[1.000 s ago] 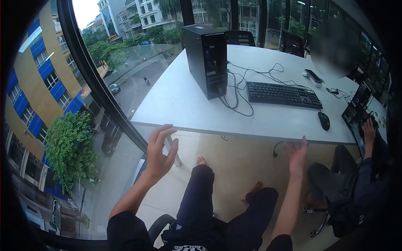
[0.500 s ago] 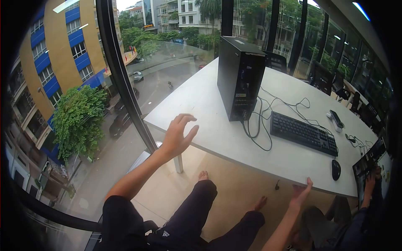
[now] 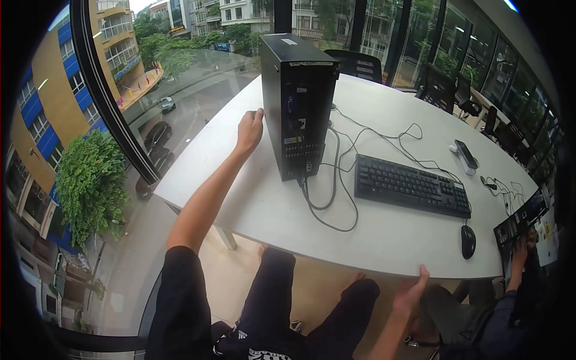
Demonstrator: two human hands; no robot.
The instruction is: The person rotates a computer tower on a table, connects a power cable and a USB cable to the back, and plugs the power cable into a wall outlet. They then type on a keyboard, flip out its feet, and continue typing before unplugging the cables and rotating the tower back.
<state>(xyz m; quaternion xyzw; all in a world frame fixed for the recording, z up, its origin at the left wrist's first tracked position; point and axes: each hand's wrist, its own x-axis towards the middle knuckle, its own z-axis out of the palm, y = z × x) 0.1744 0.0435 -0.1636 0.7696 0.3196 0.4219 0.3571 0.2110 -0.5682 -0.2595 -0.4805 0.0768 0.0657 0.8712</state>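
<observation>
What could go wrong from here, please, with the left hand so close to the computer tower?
Two risks seem possible. The computer tower stands tall and narrow with the left hand at one side, while the right hand is away by the near edge of the table, so a one-sided push might tip it toward the keyboard. Also, cables run from low on the tower and loop on the table, so shifting it could tug them.

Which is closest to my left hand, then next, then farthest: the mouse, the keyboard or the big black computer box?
From the left hand, in the head view:
1. Computer box: right beside the hand.
2. Keyboard: to the right of the box.
3. Mouse: farther right, near the table's front edge.
</observation>
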